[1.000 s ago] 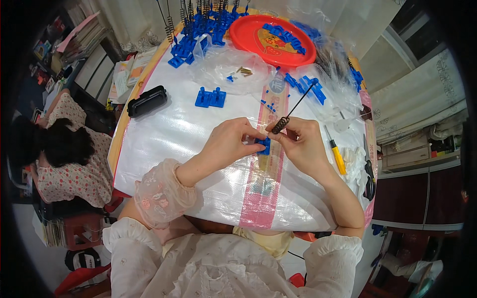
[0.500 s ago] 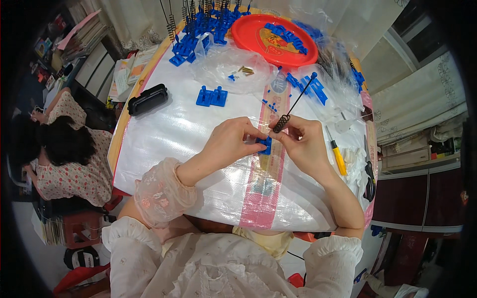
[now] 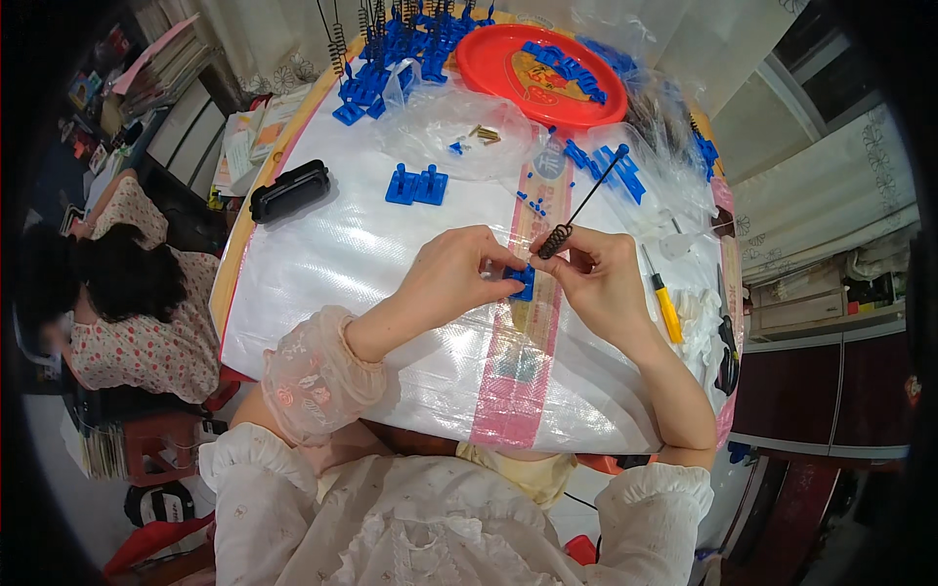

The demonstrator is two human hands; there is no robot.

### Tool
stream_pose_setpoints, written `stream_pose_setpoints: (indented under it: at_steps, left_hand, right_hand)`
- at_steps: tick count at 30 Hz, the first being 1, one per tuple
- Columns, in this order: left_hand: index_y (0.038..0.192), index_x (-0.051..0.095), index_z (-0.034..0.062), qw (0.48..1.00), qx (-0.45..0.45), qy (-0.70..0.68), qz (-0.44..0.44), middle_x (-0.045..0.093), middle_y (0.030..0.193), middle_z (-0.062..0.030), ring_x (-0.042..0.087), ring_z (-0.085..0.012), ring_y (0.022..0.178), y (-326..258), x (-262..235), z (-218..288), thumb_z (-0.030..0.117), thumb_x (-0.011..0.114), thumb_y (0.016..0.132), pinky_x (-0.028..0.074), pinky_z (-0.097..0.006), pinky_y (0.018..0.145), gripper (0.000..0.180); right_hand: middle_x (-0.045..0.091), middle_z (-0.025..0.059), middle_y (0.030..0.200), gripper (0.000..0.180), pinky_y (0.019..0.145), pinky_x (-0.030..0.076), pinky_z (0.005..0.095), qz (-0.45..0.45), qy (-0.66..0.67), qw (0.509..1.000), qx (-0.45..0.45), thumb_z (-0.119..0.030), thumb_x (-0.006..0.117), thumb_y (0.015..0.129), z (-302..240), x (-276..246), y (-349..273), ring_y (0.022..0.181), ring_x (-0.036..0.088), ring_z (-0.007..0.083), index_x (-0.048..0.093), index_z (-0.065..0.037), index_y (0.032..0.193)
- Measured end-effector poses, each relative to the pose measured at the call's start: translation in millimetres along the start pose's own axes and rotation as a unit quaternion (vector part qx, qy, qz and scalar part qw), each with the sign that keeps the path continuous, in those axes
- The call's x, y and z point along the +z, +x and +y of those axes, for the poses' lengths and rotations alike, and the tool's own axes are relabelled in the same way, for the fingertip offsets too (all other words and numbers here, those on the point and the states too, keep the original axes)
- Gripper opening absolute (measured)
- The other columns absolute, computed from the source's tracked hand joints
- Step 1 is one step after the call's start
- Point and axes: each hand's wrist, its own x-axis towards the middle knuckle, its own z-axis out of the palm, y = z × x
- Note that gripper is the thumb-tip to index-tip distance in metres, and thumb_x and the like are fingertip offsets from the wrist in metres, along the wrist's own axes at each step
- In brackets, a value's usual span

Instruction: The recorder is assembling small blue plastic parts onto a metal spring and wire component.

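Over the middle of the table, my left hand (image 3: 451, 271) pinches a blue plastic base (image 3: 523, 284) between thumb and fingers. My right hand (image 3: 598, 278) is closed on a black coil spring (image 3: 554, 241), whose long straight rod slants up to the right and ends in a blue ball tip (image 3: 621, 150). The spring's lower end is close to the base; my fingers hide whether the two touch. Two more blue bases with upright pegs (image 3: 416, 186) sit beyond my left hand. Small blue plastic bits (image 3: 532, 203) lie scattered beyond my right hand.
Many blue bases with springs (image 3: 405, 49) crowd the far left. A red tray (image 3: 489, 73) holds blue parts. Brass pins (image 3: 486, 134) lie on a clear bag. A black case (image 3: 290, 191), yellow-handled screwdriver (image 3: 667, 311) and black-handled scissors (image 3: 727, 359) flank my arms. Another person (image 3: 147, 322) sits at left.
My hands stay almost in place, with the spring and base in the same grip. At left, the other person's arm has shifted slightly.
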Motion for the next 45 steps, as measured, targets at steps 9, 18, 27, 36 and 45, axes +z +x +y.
stream_pose_setpoints:
  at_steps: [9,18,27,36,45]
  left_hand:
    - [0.102,0.084,0.0138,1.000,-0.003,-0.008,-0.006,0.067,0.086,-0.0067,0.064,-0.0226,0.079,0.2,-0.1,-2.7,0.027,0.089,0.078,0.051,-0.037,0.071,0.028]
    - [0.103,0.083,0.0084,1.000,-0.007,-0.014,-0.010,0.067,0.086,-0.0050,0.061,-0.0177,0.073,0.3,-1.2,-1.2,0.020,0.090,0.079,0.050,-0.033,0.068,0.027]
    - [0.104,0.083,0.0080,1.000,-0.010,-0.025,-0.012,0.066,0.084,-0.0048,0.060,-0.0169,0.073,0.9,-1.9,0.0,0.018,0.090,0.079,0.050,-0.033,0.069,0.028]
    - [0.104,0.084,0.0106,1.000,-0.001,-0.021,0.008,0.066,0.081,-0.0051,0.058,-0.0170,0.070,-0.5,2.1,-1.9,0.019,0.089,0.080,0.048,-0.032,0.067,0.026]
    - [0.101,0.083,0.0076,1.000,0.009,-0.023,0.019,0.066,0.081,-0.0050,0.060,-0.0169,0.071,-1.7,3.0,-3.8,0.021,0.090,0.081,0.048,-0.033,0.066,0.025]
  right_hand:
    - [0.076,0.0127,0.081,0.017,0.053,0.045,0.0309,-0.003,0.012,1.000,0.009,0.004,0.076,0.083,-4.5,0.4,0.6,0.054,0.056,0.0129,0.077,0.000,0.100]
    - [0.075,0.0145,0.080,0.015,0.053,0.046,0.0318,0.006,-0.006,1.000,-0.014,0.002,0.076,0.083,-1.2,2.3,1.2,0.053,0.059,0.0167,0.076,0.000,0.098]
    - [0.076,0.0141,0.082,0.016,0.053,0.046,0.0321,0.015,-0.002,1.000,-0.018,0.002,0.076,0.083,0.5,3.0,0.4,0.053,0.059,0.0163,0.077,0.000,0.099]
    - [0.075,0.0123,0.080,0.016,0.051,0.043,0.0312,0.015,0.001,1.000,-0.016,0.002,0.076,0.083,-1.3,3.7,-0.4,0.052,0.055,0.0139,0.078,-0.001,0.099]
    - [0.076,0.0086,0.080,0.016,0.050,0.038,0.0292,0.019,0.014,1.000,-0.002,0.003,0.076,0.084,-3.1,4.2,-0.7,0.052,0.047,0.0083,0.079,0.000,0.099]
